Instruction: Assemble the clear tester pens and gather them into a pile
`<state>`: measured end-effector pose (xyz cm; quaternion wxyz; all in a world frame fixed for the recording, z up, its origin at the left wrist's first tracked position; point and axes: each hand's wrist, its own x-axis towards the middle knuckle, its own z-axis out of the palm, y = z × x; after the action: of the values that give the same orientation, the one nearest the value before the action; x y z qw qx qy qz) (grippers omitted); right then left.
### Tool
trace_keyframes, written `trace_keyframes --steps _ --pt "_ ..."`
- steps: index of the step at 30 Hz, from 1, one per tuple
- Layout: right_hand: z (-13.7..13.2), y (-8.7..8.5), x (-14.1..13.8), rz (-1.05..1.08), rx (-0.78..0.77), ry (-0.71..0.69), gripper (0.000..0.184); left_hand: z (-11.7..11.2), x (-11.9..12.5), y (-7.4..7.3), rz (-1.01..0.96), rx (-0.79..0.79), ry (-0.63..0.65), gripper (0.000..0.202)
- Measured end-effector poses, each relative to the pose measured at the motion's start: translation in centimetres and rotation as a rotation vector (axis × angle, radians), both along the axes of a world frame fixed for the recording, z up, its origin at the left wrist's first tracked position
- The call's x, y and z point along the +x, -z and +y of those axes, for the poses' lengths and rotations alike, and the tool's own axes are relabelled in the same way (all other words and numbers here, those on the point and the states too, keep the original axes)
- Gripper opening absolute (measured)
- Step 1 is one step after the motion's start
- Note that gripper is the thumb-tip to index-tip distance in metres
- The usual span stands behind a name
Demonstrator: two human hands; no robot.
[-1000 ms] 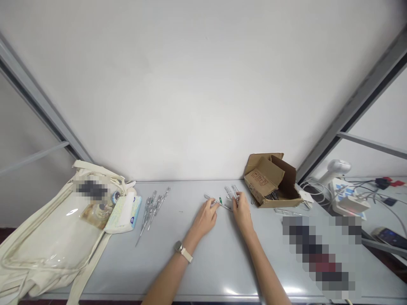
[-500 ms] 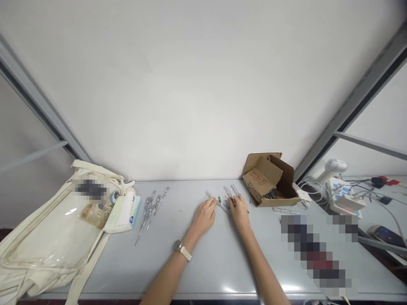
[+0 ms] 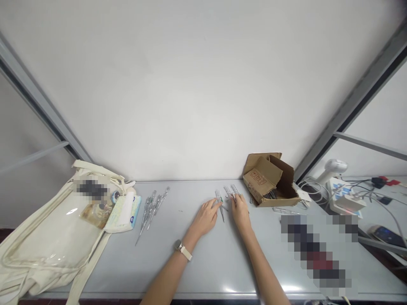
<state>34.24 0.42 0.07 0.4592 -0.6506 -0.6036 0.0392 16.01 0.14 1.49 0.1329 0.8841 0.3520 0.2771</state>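
Note:
A tester screwdriver point(image 3: 218, 195) with a clear handle and thin metal shaft lies on the grey table between my hands. The forefinger of my left hand point(image 3: 205, 217) touches its handle from the left; the fingers are stretched out, the thumb apart from it. My right hand point(image 3: 241, 212) has its fingers closed over a few more clear-handled screwdrivers point(image 3: 234, 189), whose handle ends poke out past the fingertips; their shafts are mostly hidden under the hand. Further left, several similar screwdrivers point(image 3: 154, 207) lie in a loose bunch.
An open cardboard box point(image 3: 259, 182) with dark thin items inside stands at the back right. Another clear-handled piece point(image 3: 288, 211) lies before it. A tissue pack point(image 3: 135, 212) and a cream bag point(image 3: 47, 237) are at left. Right are a power strip point(image 3: 337, 190), cables and a phone point(image 3: 389, 235).
The screwdriver by my left hand has swung from a slant to nearly upright in view, its handle now further right. My left hand has shifted slightly right; my right hand has barely moved.

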Motion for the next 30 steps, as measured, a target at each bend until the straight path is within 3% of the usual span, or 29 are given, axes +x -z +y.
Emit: trace_keyframes --steps 6,14,21,30 --pt "-0.1 -0.5 0.7 0.006 0.026 0.072 0.034 -0.2 0.0 -0.5 0.025 -0.013 0.005 0.053" --pt "-0.4 -0.7 0.3 -0.063 -0.143 -0.178 0.018 -0.3 0.3 -0.9 0.11 0.017 0.019 0.05" --pt "-1.2 -0.7 0.2 -0.183 -0.247 -0.178 0.019 -0.5 0.7 -0.9 0.137 0.027 0.021 0.052" --pt "-0.7 -0.1 0.9 -0.113 -0.179 -0.16 0.02 -0.5 0.9 -0.9 0.152 0.025 0.02 0.055"
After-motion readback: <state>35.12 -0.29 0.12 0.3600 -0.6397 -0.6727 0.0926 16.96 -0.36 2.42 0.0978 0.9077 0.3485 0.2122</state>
